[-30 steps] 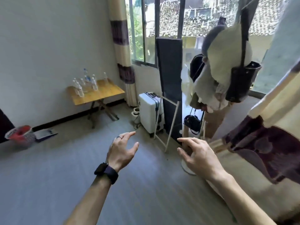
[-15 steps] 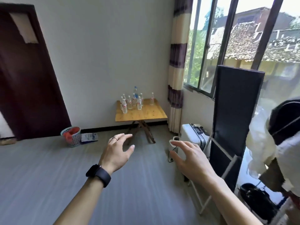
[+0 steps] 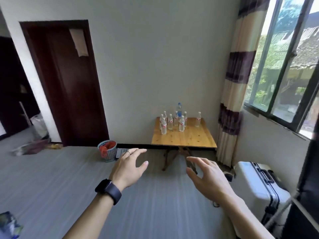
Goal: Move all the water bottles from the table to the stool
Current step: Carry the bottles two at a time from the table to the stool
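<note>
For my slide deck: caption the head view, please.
Left hand and right hand, open and empty, reach toward water bottles on the wooden table.

Far wall: wooden worktop (image 3: 183,137), beside a striped curtain (image 3: 232,94). On its rear half stand the water bottles (image 3: 172,122), all upright: a tight cluster left of centre, a taller blue-capped bottle (image 3: 179,107) behind it, and a lone bottle (image 3: 198,119) apart to the right. In the foreground the left hand (image 3: 128,167) and right hand (image 3: 207,176) are held over the grey floor (image 3: 51,178), fingers (image 3: 138,150) loosely spread, holding nothing, well apart from the worktop. Dark watch (image 3: 108,190) on the left wrist, ring (image 3: 128,152) on one finger. Blue mesh basket (image 3: 109,155) with red contents sits near the dark door (image 3: 69,80). White suitcase (image 3: 259,187) stands below the window (image 3: 284,66).
</note>
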`<action>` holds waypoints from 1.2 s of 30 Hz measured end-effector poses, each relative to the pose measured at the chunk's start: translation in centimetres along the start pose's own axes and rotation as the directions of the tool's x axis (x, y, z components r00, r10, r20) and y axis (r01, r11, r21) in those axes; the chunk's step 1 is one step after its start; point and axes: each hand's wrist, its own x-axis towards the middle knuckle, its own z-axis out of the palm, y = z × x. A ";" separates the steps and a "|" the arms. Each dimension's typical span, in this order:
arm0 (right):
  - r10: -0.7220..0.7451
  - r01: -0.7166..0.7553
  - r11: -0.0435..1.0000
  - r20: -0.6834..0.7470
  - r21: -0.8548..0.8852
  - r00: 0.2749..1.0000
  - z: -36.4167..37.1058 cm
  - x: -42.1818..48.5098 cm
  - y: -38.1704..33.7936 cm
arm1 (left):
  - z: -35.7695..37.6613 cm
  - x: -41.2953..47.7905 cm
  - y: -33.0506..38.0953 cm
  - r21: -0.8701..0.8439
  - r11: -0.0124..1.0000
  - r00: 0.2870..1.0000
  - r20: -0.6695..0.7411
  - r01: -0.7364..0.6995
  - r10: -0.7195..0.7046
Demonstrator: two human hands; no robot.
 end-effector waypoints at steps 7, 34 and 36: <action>0.017 -0.016 1.000 -0.099 0.004 0.995 2.0 15.2 4.7 | 3.0 15.8 -2.6 0.023 0.999 0.999 -0.041 -0.033 0.034; 0.105 -0.092 0.986 -0.092 0.138 0.990 17.5 68.1 28.4 | 30.8 64.8 -18.9 -0.034 0.984 0.977 0.128 0.178 -0.172; 0.153 -0.143 0.980 -0.065 0.137 0.986 19.6 71.0 29.8 | 33.2 68.2 -20.5 -0.063 0.979 0.971 0.155 0.194 -0.183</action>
